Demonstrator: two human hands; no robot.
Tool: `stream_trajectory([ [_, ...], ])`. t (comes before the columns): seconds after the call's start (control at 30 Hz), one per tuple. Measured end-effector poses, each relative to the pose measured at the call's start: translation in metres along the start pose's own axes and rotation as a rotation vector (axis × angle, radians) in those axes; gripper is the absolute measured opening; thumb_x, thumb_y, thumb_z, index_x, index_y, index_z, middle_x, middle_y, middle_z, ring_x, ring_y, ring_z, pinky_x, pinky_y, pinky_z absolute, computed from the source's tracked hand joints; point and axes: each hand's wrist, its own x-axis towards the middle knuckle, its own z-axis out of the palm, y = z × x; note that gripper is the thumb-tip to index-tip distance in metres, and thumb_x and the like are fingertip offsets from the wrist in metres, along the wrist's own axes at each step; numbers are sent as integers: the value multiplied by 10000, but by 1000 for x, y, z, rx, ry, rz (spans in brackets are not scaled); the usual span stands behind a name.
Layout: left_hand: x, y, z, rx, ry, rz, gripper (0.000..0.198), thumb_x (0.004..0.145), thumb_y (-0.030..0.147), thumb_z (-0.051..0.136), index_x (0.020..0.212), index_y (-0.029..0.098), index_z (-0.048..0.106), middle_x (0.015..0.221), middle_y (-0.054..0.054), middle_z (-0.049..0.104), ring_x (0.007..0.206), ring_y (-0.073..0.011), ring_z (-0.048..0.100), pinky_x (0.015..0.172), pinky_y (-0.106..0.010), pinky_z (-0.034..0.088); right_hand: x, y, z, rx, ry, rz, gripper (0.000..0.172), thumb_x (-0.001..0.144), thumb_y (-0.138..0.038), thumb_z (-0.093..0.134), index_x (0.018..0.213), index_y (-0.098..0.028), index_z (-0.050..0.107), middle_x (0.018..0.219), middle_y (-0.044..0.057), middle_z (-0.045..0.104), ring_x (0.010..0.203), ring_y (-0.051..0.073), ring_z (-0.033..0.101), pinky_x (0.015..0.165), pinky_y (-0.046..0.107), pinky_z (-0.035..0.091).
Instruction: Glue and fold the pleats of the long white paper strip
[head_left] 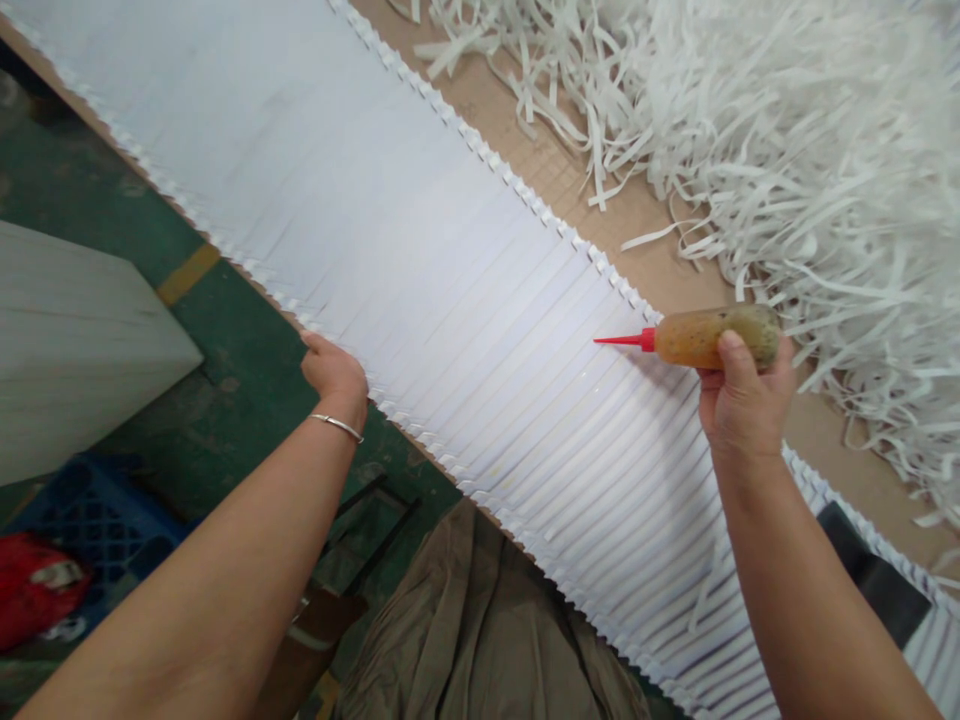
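Note:
A yellowish squeeze bottle (686, 338) with a red pointed nozzle lies nearly level in my right hand (742, 390), its tip pointing left over the white strips. Long white strips (525, 400) lie side by side in a slanting band across the table, with jagged folded ends along both edges. My left hand (335, 372) is at the near edge of the band, its fingers curled in against the edge; whether it pinches anything there is hidden. A few small glossy spots show on the strips left of the nozzle.
Loose white strips (750, 150) are heaped on the brown tabletop (630, 220) at the upper right. A dark object (874, 575) rests on the band at lower right. Off the table's near side are a pale box (75, 340), a blue crate (112, 520) and a red bag (34, 590).

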Motion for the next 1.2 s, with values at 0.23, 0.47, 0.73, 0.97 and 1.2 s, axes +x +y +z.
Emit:
stream_trajectory([
  [0.23,-6,5,-4,-25,-19,4,729,1102,377,121,1104,-78,690,1202,-355,680,1196,-376,675,1020,-459,510,-43,-1,0,-14,-12,24,440,704,-304,856,1090,-254,651,1025,-26,652,938,146,665,983,388,556],
  [0.47,-6,5,-3,-30,-47,23,756,1101,381,81,1082,-83,678,1206,-366,667,1173,-383,675,1015,-475,507,-86,1,-1,-93,-22,49,601,678,-345,874,1216,-255,622,1083,-18,654,966,143,643,1071,431,503],
  [0.73,-1,1,2,-58,-70,30,753,1099,391,84,1130,-89,664,1208,-354,669,1153,-353,670,1033,-475,495,-137,6,-6,-277,-70,75,686,715,-408,851,1336,-280,590,1194,22,626,1050,188,634,1029,415,523],
  [0.97,2,-3,9,-11,-24,60,730,1088,362,77,1102,-33,690,1117,-284,703,1150,-349,688,1013,-478,528,-180,5,-9,-421,-155,67,722,732,-409,842,1393,-297,576,1215,27,614,1026,200,625,1019,419,521],
  [1.2,6,-5,11,-8,-26,90,728,1083,361,73,1062,-10,699,1062,-259,714,1130,-345,695,998,-469,541,-214,-2,-4,-553,-264,-28,744,726,-394,849,1411,-328,568,1325,42,582,1209,262,579,1137,532,449],
])
